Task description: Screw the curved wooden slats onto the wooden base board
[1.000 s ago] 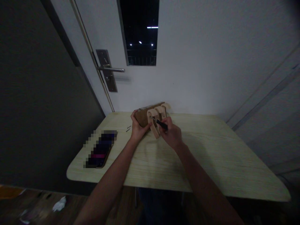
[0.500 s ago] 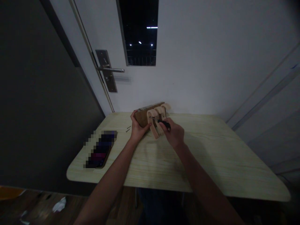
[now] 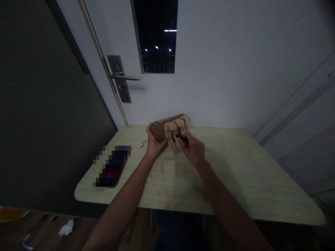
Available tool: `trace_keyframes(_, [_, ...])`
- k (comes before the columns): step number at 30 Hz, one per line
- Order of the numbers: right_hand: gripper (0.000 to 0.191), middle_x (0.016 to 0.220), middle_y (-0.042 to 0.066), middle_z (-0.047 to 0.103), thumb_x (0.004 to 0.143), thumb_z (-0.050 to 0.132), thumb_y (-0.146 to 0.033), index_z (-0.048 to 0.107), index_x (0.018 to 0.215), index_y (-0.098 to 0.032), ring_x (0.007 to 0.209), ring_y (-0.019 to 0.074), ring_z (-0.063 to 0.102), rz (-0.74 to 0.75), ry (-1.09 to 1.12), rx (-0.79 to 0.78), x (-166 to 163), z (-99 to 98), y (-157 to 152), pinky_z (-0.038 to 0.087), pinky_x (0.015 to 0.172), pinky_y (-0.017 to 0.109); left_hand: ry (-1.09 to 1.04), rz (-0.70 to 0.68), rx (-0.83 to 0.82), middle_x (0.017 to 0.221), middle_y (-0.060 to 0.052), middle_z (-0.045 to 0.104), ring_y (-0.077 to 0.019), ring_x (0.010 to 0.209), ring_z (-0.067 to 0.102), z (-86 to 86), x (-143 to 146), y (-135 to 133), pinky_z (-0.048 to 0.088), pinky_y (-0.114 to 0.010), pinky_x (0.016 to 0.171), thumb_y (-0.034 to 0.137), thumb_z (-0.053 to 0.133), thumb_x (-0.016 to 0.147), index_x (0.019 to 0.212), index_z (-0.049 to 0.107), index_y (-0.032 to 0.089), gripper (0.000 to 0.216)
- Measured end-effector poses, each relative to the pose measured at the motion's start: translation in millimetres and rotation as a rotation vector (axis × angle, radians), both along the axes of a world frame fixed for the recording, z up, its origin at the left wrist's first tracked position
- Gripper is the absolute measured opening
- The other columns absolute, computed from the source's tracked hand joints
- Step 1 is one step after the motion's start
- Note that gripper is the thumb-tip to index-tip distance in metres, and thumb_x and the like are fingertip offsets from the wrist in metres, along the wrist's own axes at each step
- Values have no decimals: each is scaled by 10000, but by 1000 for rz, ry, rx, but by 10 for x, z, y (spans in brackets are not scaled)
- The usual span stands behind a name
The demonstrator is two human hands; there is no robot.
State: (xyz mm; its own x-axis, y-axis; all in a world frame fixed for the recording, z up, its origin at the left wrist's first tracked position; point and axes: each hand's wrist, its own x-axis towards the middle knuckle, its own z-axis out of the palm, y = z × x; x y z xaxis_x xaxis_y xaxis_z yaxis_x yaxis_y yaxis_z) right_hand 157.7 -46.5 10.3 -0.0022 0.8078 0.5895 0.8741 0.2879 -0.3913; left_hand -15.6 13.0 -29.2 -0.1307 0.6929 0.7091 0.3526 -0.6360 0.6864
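A brown wooden block [image 3: 160,129] with pale U-shaped wooden hooks [image 3: 174,124] on its face stands at the far edge of the pale wooden table [image 3: 235,181]. My left hand [image 3: 154,143] is wrapped round the block's left end and steadies it. My right hand [image 3: 192,150] is closed on a small black-handled screwdriver [image 3: 181,138], whose tip points at the nearest hook. Two small dark screws [image 3: 143,143] lie on the table just left of my left hand.
A blurred-out phone [image 3: 112,166] lies on the table's left part. Behind the table stands a white door with a metal lever handle [image 3: 123,78] and a dark narrow window [image 3: 156,35]. A dark wall is at the left; scraps lie on the floor.
My right hand has turned slightly with the screwdriver at the hook, shifting a little right and back. The left hand and the block have stayed in place.
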Motion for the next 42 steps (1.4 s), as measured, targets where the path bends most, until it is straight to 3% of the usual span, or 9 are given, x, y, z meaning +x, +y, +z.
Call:
trace_keyframes(5, [387,729,44,705,916,432,-516,641,833,-201,603,163,628,-69,-68,-39,-20,-8,-5,298,524,247,22,8,21,1378,-126,375,-272,1309,403,-9,5,7,322,-417,1123,371,835,590,1355,222,243,990])
trace_keyframes(11, [276,885,27,724,850,559,-437,595,1021,-223,683,169,663,53,93,-10,-18,-58,18,378,550,237,14,1,12,1362,-123,381,-266,1289,416,-5,4,10,334,-428,1111,366,833,588,1341,222,251,976])
trace_keyframes(14, [220,817,26,715,865,536,-407,614,937,-215,653,161,654,60,105,11,-7,-43,17,373,545,234,7,7,4,1363,-125,382,-274,1292,415,2,9,2,330,-432,1111,369,839,577,1341,229,247,985])
trace_keyframes(22, [387,646,33,672,875,484,-537,663,747,-219,590,166,616,-74,125,42,26,-41,55,358,545,250,25,-5,9,1388,-133,368,-271,1314,399,47,38,-43,314,-425,1128,377,837,587,1347,232,244,979])
trace_keyframes(25, [285,704,18,681,817,588,-494,641,902,-228,613,161,616,82,231,12,33,-88,95,405,571,252,21,-6,11,1377,-132,375,-272,1303,410,42,34,-31,324,-428,1121,392,837,584,1346,237,244,981])
trace_keyframes(27, [339,766,8,683,785,631,-438,566,1045,-231,627,155,615,244,310,4,36,-128,120,436,583,255,25,1,13,1377,-131,370,-276,1308,401,28,24,-14,321,-433,1124,403,837,581,1345,235,243,985])
trace_keyframes(31, [196,773,14,681,818,566,-331,509,974,-228,646,156,623,334,344,19,57,-177,159,452,599,264,27,5,22,1367,-133,365,-277,1300,411,7,6,16,324,-428,1123,426,840,567,1342,220,237,1010])
trace_keyframes(40, [271,729,32,689,879,516,-465,616,829,-219,651,169,627,65,214,-25,108,-80,127,410,598,267,48,-8,41,1368,-127,344,-299,1334,357,34,8,17,253,-455,1162,484,849,530,1338,225,235,1050])
trace_keyframes(42, [262,736,24,687,888,498,-456,607,876,-217,636,158,618,94,224,-56,101,-80,127,400,584,258,53,-5,42,1376,-121,336,-296,1337,351,24,2,27,244,-462,1165,479,847,538,1341,211,245,1051])
